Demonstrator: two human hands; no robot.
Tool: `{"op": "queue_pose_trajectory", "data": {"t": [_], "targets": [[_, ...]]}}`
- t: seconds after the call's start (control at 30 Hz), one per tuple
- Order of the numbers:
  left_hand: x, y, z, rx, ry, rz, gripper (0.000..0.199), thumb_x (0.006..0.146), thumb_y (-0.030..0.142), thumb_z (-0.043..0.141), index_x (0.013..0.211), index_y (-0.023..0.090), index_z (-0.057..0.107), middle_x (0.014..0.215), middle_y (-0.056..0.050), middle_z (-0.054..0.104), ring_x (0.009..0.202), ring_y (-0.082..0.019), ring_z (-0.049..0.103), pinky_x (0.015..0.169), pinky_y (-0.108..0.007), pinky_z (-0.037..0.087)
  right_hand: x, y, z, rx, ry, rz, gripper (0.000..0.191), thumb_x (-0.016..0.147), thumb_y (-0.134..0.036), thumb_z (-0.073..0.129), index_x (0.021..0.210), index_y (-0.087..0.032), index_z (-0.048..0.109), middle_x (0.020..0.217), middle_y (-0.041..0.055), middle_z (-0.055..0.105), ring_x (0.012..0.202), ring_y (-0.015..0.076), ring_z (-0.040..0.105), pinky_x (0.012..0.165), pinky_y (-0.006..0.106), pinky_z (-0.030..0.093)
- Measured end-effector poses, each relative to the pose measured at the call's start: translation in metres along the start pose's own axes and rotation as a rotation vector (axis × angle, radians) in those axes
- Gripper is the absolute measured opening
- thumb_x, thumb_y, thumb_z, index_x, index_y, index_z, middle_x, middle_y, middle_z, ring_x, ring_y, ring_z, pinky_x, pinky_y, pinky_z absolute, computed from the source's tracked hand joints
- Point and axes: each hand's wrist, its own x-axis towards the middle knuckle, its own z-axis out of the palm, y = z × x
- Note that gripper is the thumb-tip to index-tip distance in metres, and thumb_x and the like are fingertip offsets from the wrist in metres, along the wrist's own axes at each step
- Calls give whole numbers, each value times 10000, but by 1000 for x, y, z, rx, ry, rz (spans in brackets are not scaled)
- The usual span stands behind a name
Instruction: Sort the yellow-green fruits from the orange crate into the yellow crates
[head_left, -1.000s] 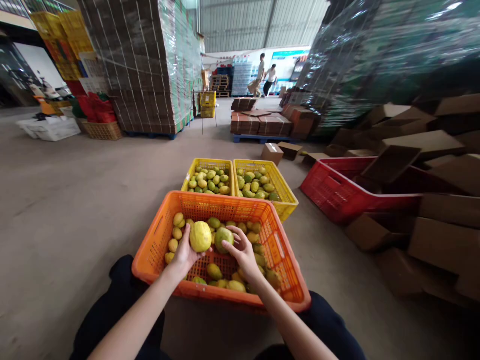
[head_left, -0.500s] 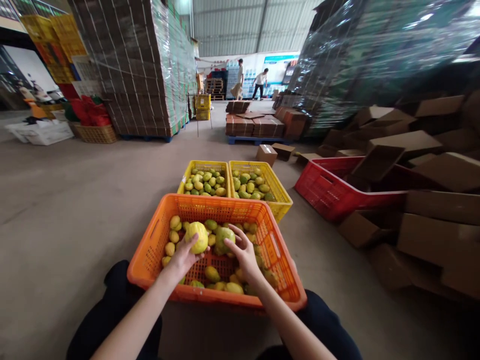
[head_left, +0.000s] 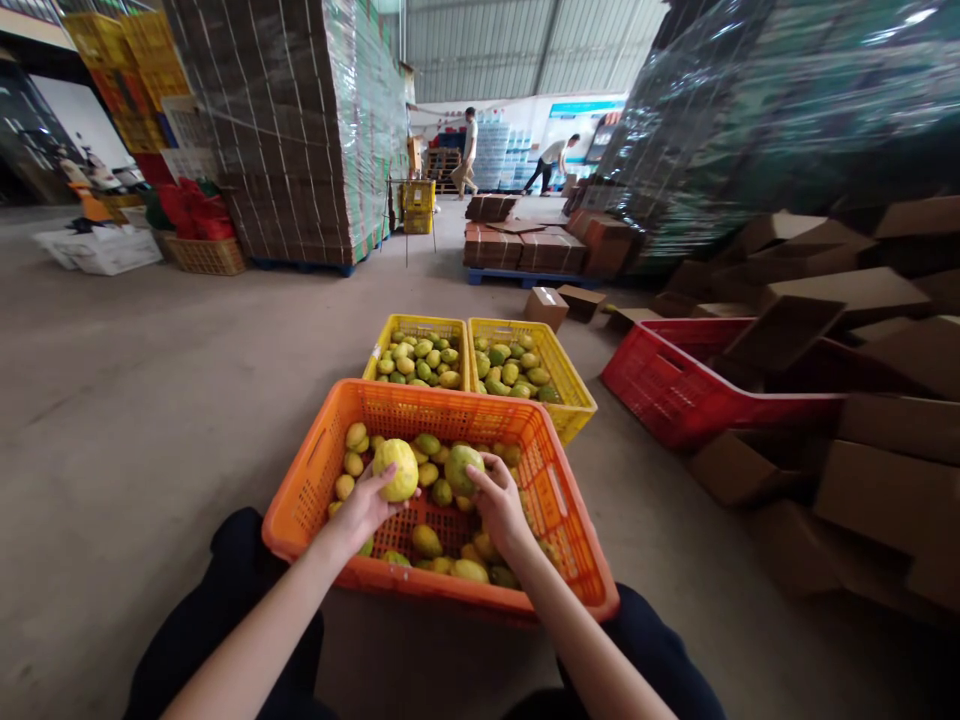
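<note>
My left hand (head_left: 369, 508) is closed around a large, lumpy yellow fruit (head_left: 396, 471). A rounder green fruit (head_left: 463, 469) is gripped between the thumb and fingers of my right hand (head_left: 501, 500). Both are held above an orange plastic crate (head_left: 304, 490), which stands close in front of me between my knees. Inside it, smaller yellow-green fruits (head_left: 426, 541) lie along the sides, and part of the slotted bottom shows in the middle. My forearms and hands hide some of them. The exact kind of fruit is not clear.
Behind the orange crate stand two yellow crates (head_left: 576, 398) of similar fruit. To the right are a red crate (head_left: 649, 395) and a heap of open cardboard boxes (head_left: 877, 490). Wrapped pallet stacks (head_left: 277, 130) rise farther back, where two people (head_left: 553, 160) are at work.
My right hand has lifted the green fruit slightly, its fingers now closed more firmly round it. The left hand keeps the yellow fruit. The view has shifted a little; the people at the back moved.
</note>
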Motion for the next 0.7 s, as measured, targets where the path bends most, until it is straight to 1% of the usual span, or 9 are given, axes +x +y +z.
{"op": "queue_pose_trajectory", "data": {"t": [0.1,0.2,0.3,0.37,0.47,0.57,0.63,0.7], "targets": [[-1,2,1,-22,10,-8,547,737,201,766,1237,177,547,999,-98,692,798,-213,703,572,-237,520,2,0,-2,10,-3,1,420,618,-434,799,886,-247,535,791,-9,688,659,202,654,535,309,516],[-1,3,1,-30,-1,9,560,738,177,765,1252,194,543,1009,-91,692,801,-206,706,603,-241,531,4,-1,-1,67,-40,30,380,625,-423,777,872,-251,545,780,-12,687,675,203,658,546,305,514],[0,2,1,-28,-29,18,579,727,192,785,1253,195,544,997,-86,692,798,-206,706,630,-251,537,4,-2,3,127,-111,53,316,647,-426,729,864,-255,576,822,3,698,740,215,670,594,326,535],[1,1,2,-24,-56,24,585,728,214,792,1257,196,543,992,-85,693,822,-216,706,642,-257,536,4,-3,5,138,-136,61,311,658,-444,707,879,-252,604,877,27,711,793,235,676,636,354,548],[1,-1,5,-46,-88,-1,544,726,250,795,1215,180,566,997,-95,697,863,-232,704,663,-272,538,2,-4,8,161,-144,93,342,650,-491,711,869,-238,638,901,53,718,776,243,674,674,380,552],[2,-2,11,-169,-83,-95,466,747,399,763,1107,145,610,1021,-123,703,836,-244,703,704,-332,554,-3,-3,9,166,-171,134,385,662,-503,718,935,-242,645,886,45,708,719,222,659,623,356,540],[3,-2,15,-302,-39,-141,431,794,491,686,1048,148,628,988,-112,714,809,-239,704,754,-389,562,-5,-1,11,139,-178,144,429,673,-494,721,1023,-267,620,909,32,697,738,218,657,596,333,531],[6,-3,18,-436,30,-157,344,853,479,601,972,157,634,877,-76,720,797,-225,705,811,-429,557,-7,5,12,115,-181,138,458,678,-494,720,1066,-284,598,925,25,687,769,219,658,604,328,535]]}}
